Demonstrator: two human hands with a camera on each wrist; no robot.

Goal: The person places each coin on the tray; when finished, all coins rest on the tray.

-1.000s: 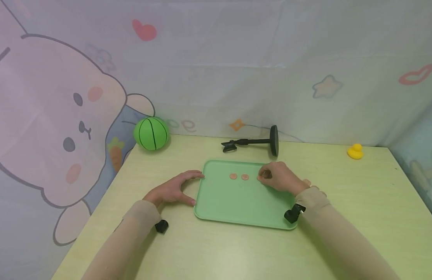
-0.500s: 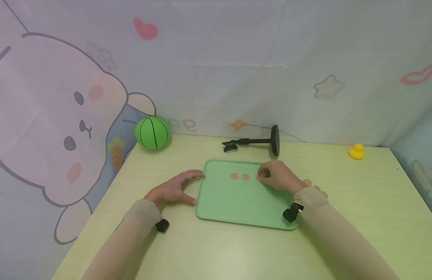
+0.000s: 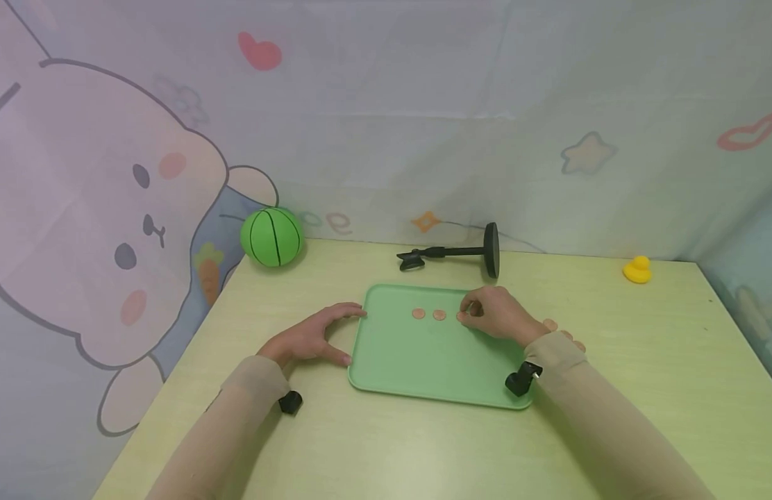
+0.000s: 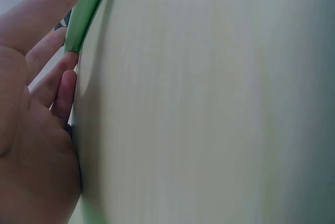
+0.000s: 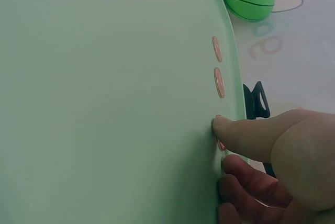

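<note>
Right hand (image 3: 495, 316) pinches a coin (image 5: 221, 143) onto the tray (image 3: 423, 361), at 3 o'clock of two coins (image 3: 428, 314). Left hand (image 3: 307, 338) open, fingers spread, touching the tray's 9 o'clock edge.

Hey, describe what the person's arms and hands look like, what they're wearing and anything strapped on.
Both arms wear thin, close-fitting beige sleeves ending at the wrist: left sleeve, right sleeve. The left hand and right hand are bare, with no gloves; no rings or watch show. A small black camera mount sits under each wrist: left mount, right mount.
</note>
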